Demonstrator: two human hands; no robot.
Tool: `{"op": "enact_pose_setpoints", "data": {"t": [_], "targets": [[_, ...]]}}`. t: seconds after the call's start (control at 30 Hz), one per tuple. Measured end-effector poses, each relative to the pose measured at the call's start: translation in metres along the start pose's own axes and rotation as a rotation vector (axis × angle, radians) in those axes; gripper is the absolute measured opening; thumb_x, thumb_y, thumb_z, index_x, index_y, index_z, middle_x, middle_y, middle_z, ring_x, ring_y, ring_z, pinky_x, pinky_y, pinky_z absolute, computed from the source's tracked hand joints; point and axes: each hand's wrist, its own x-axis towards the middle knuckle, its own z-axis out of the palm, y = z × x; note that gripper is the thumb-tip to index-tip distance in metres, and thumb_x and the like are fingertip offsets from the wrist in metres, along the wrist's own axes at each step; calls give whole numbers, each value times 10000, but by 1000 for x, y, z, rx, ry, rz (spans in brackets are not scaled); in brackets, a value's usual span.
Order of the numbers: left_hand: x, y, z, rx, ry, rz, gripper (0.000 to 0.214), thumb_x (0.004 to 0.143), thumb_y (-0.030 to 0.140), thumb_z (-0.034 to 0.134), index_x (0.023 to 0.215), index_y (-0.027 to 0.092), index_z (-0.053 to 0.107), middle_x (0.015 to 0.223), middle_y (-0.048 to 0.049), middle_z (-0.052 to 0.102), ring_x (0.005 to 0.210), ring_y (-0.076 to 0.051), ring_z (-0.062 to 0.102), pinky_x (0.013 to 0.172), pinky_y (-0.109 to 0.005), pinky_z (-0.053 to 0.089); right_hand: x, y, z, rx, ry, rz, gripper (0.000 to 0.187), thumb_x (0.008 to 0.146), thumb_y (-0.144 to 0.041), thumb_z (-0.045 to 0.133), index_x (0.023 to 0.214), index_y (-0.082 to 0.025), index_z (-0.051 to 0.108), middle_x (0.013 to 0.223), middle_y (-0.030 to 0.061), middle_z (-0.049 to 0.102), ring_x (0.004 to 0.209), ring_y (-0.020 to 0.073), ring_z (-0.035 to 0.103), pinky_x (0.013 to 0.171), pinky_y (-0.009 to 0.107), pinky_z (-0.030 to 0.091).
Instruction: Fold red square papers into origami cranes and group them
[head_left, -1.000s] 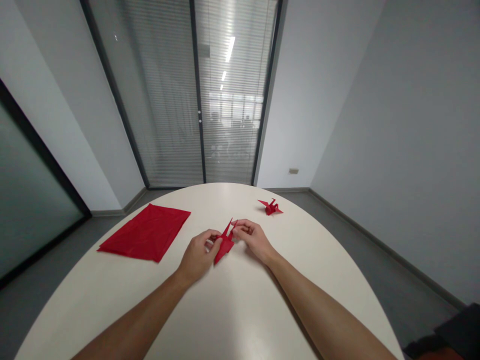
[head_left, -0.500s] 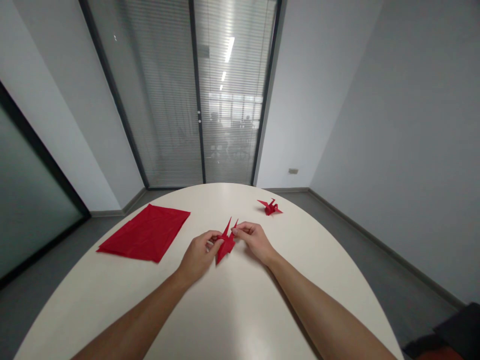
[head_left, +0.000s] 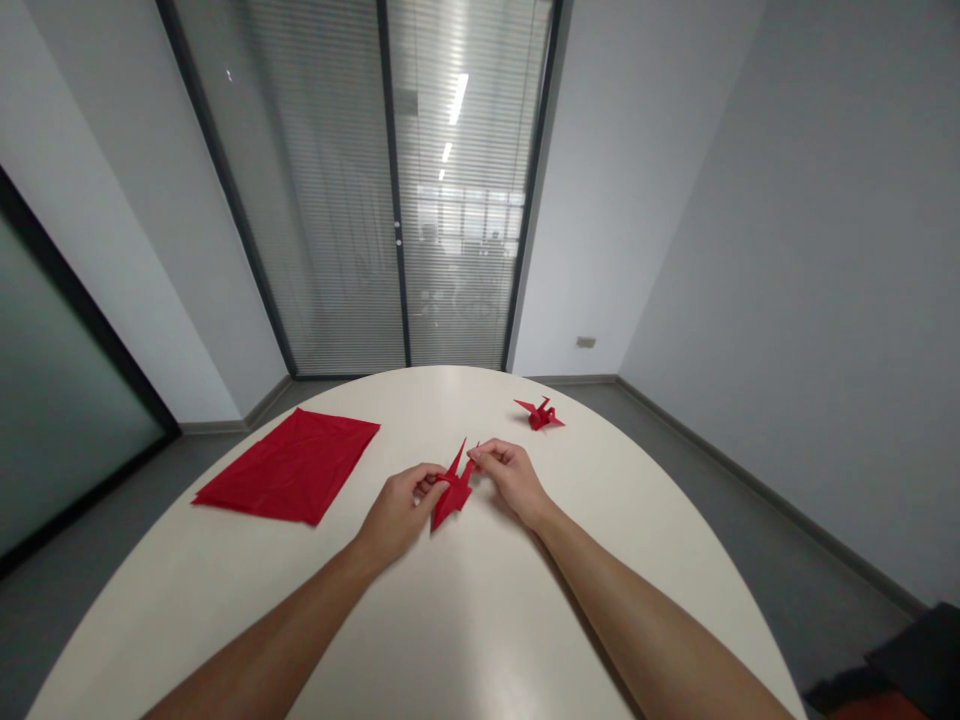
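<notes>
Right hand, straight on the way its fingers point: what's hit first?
The red origami figure: the right hand's grip is on one of its narrow spikes, and the other spike looks next in line, though depth is unclear.

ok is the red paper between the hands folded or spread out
Folded: the paper has two narrow spikes and a pointed flap. The left hand pinches its side; the right hand holds one spike.
</notes>
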Motion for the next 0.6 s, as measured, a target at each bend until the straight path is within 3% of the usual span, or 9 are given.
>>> {"op": "enact_pose_setpoints", "data": {"t": [0.17, 0.43, 0.6], "targets": [[-1, -1, 0, -15, -10, -5, 212, 885, 330, 599, 988, 181, 710, 872, -51, 759, 750, -180, 689, 703, -284, 543, 3, 3, -3, 41, 26, 7, 395, 820, -559, 706, 765, -169, 736, 712, 34, 690, 685, 163, 617, 737, 309, 488], [0, 0, 0, -11, 57, -43, 282, 897, 365, 586, 1050, 170, 719, 897, -61, 760, 766, -188, 693, 688, -280, 538, -1, 2, -4, 128, 5, 0, 386, 818, -436, 730, 1142, -227, 708, 954, 49, 742, 763, 159, 648, 776, 318, 517], [0, 1, -1, 9, 25, -41, 267, 900, 360, 584, 1040, 181, 724, 920, -59, 765, 754, -184, 691, 661, -269, 524, -2, -1, -1, 86, -13, -43, 308, 785, -386, 771, 1034, -213, 713, 908, 51, 742, 849, 190, 668, 779, 319, 517]]}}
